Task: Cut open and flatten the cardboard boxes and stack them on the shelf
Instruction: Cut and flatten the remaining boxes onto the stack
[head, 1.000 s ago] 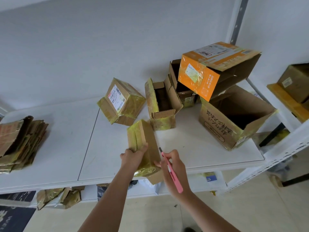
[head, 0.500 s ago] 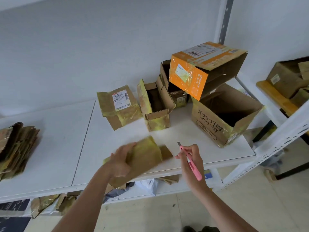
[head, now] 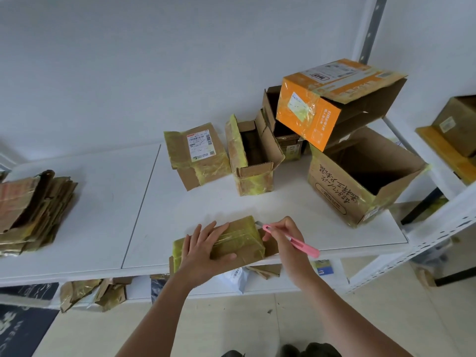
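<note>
A small taped cardboard box (head: 242,238) lies flat at the front edge of the white shelf (head: 108,202). My left hand (head: 206,249) presses on its top with spread fingers. My right hand (head: 282,237) grips a pink box cutter (head: 293,239), its blade tip at the box's right end. A stack of flattened cardboard (head: 31,212) sits at the shelf's left. Behind stand a labelled taped box (head: 198,154), an open small box (head: 253,157), a large open brown box (head: 360,176) and an orange box (head: 332,101) on top.
A white wall backs the shelf. A metal upright (head: 371,27) rises at the right, and a second rack (head: 448,150) with boxes stands beyond it. Cardboard scraps (head: 95,292) lie on the lower shelf. Tiled floor is below.
My left hand has laid the small box down flat at the shelf's front edge and now presses on it. My right hand brought the cutter's tip to the box's right end.
</note>
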{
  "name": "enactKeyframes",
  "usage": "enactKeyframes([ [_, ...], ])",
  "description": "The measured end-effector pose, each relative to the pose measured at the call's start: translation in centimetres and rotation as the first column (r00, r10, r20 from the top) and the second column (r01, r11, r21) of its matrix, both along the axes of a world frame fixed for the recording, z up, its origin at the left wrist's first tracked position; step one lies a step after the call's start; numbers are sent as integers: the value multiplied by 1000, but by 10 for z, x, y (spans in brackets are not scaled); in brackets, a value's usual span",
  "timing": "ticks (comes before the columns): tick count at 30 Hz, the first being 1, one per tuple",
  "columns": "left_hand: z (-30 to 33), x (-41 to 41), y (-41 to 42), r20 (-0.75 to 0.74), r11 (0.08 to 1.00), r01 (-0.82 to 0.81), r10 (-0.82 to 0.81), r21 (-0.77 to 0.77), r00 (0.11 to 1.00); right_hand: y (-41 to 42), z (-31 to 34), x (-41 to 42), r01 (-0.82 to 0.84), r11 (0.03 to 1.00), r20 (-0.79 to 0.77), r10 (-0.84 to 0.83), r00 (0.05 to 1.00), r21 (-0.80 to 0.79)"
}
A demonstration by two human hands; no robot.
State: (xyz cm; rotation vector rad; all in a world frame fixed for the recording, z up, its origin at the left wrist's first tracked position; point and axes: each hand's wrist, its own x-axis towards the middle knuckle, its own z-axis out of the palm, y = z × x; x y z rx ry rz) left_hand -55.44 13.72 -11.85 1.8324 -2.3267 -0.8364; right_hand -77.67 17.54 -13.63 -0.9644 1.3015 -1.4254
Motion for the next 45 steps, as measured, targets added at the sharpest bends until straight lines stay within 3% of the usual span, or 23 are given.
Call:
enactKeyframes([
  [8, 1, -1, -2, 21, 1000, -6, 6, 7, 1000, -8, 11, -9, -162, 987, -228, 161, 960, 17],
  [15, -3, -1, -1, 37, 1000, 1, 1, -31, 999, 29, 11, -29, -248, 968, -183, 250, 951, 33],
  [24, -1, -2, -1, -4, 999, -28, 28, -24, 1000, 2, 14, -12, -214, 975, -170, 222, 960, 62],
  [37, -3, -4, -6, 13, 999, -50, 50, -7, 999, 4, 12, -17, -247, 967, -297, 252, 921, 55],
  [45, 0, -1, -7, 26, 1000, 8, -9, 27, 1000, 32, 2, -23, -278, 960, -493, 224, 841, -37],
])
